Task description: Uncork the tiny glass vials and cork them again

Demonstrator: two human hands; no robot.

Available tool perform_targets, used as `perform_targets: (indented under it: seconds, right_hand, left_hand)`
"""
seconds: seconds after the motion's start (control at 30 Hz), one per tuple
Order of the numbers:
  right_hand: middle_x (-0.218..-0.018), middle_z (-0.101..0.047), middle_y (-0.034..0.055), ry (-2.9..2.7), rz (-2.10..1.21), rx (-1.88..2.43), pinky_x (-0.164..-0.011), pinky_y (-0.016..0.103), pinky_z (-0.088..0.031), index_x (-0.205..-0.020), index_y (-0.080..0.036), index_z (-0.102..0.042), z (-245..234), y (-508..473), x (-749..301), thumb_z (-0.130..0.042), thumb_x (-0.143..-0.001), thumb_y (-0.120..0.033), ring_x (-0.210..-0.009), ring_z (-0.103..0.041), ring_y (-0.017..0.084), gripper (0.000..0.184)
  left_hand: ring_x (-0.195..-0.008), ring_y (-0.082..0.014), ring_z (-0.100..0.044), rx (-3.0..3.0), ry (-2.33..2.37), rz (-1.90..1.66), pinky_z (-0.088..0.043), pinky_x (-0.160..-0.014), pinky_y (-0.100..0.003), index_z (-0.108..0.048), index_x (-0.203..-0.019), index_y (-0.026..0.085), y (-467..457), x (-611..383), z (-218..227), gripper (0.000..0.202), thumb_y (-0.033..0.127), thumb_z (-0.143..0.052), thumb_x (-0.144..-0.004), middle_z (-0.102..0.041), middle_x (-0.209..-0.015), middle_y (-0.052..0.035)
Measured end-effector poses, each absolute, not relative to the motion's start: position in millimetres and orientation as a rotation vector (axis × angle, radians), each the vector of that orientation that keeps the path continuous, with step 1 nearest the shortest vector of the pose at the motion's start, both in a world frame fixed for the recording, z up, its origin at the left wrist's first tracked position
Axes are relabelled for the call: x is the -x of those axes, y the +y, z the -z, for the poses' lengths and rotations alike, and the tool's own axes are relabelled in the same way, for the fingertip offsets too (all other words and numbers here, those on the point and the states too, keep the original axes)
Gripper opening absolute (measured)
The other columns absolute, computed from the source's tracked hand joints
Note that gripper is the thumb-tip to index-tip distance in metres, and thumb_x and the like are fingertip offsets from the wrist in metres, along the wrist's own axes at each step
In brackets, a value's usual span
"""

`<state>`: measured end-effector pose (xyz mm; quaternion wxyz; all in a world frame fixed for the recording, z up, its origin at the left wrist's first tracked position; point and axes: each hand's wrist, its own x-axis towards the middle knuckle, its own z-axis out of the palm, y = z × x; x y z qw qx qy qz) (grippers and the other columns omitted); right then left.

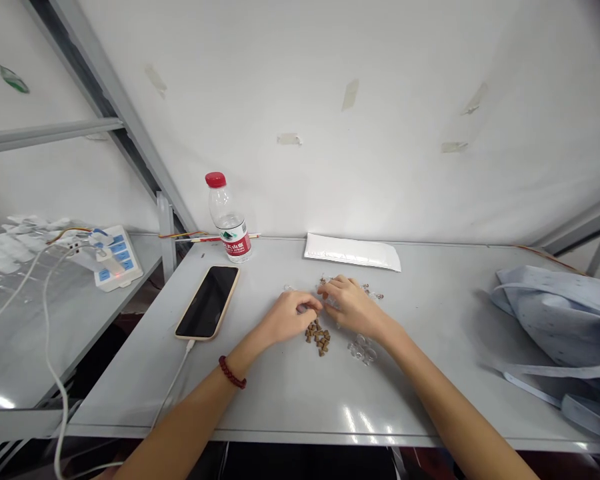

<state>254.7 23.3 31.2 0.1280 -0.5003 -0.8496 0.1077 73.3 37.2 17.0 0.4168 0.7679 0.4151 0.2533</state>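
My left hand (291, 317), with a dark red bead bracelet (233, 373) at its wrist, is bent inward with thumb and fingers close together. Whatever lies between its fingertips is too small to make out. Facing it, my right hand (353, 305) has its fingers curled down over some small pieces, and its fingertips are partly hidden. Just below the hands lies a loose pile of small brown pieces (318, 337). Several clear plastic pieces (363, 350) are heaped beneath my right wrist. Beyond the right hand are clear pieces with brown bits (373, 293), partly covered by it.
A white padded packet (353, 252) lies against the wall. At left stand a red-capped water bottle (230, 220) and a phone (207, 302) on a charging cable. A light blue cloth bag (555, 317) sits at right. Beyond the table's left edge is a power strip (120, 257).
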Motion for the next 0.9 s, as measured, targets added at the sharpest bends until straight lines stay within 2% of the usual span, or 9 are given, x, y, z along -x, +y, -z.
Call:
perform_targets:
  seconds: [0.3,0.47,0.67,0.83,0.9]
  right_hand:
    - [-0.088,-0.066,0.0083,-2.325,-0.292,1.484,-0.077,0.035,-0.042,-0.094,-0.015,-0.063,-31.2,31.0,-259.0,-0.047,-0.088,-0.009,-0.087,-0.054,0.023,0.019]
    - [-0.102,-0.067,0.009,-2.235,-0.215,1.401,-0.083,0.036,-0.043,-0.101,-0.014,-0.064,-17.6,39.5,-261.8,-0.046,-0.087,-0.005,-0.095,-0.055,0.023,0.024]
    - [-0.116,-0.066,0.0053,-2.29,-0.232,1.373,-0.086,0.035,-0.042,-0.107,-0.019,-0.065,-7.3,49.2,-263.8,-0.049,-0.085,-0.003,-0.103,-0.056,0.022,0.031]
    - [-0.102,-0.071,0.0055,-2.333,-0.232,1.377,-0.081,0.037,-0.042,-0.099,-0.019,-0.068,-5.1,52.8,-261.0,-0.05,-0.085,-0.003,-0.095,-0.057,0.024,0.028]
    - [-0.097,-0.071,0.0059,-2.337,-0.235,1.381,-0.08,0.037,-0.041,-0.097,-0.018,-0.069,-4.8,52.7,-260.3,-0.051,-0.085,-0.004,-0.092,-0.057,0.024,0.026]
  left_hand:
    - [-0.077,-0.0175,-0.066,-1.863,1.06,-0.622,-0.051,-0.07,-0.026,-0.073,-0.083,0.016,34.5,-79.2,-9.4,0.035,0.013,-0.039,-0.075,-0.074,-0.086,-0.0023]
    - [-0.083,-0.0179,-0.066,-1.914,0.928,-0.587,-0.05,-0.075,-0.026,-0.074,-0.086,0.016,27.6,-83.1,-9.2,0.035,0.01,-0.043,-0.073,-0.074,-0.091,-0.0032]
    - [-0.077,-0.0158,-0.066,-1.944,0.828,-0.565,-0.05,-0.068,-0.023,-0.075,-0.077,0.017,24.9,-84.2,-8.2,0.035,0.005,-0.043,-0.071,-0.074,-0.082,-0.0021]
    - [-0.064,-0.0134,-0.064,-1.939,0.885,-0.63,-0.049,-0.06,-0.022,-0.074,-0.073,0.016,25.9,-81.6,-11.2,0.032,0.007,-0.044,-0.071,-0.073,-0.077,-0.0015]
    - [-0.065,-0.0142,-0.064,-1.919,0.941,-0.689,-0.049,-0.06,-0.022,-0.073,-0.073,0.016,27.1,-81.2,-12.1,0.029,0.01,-0.045,-0.072,-0.073,-0.078,-0.0018]
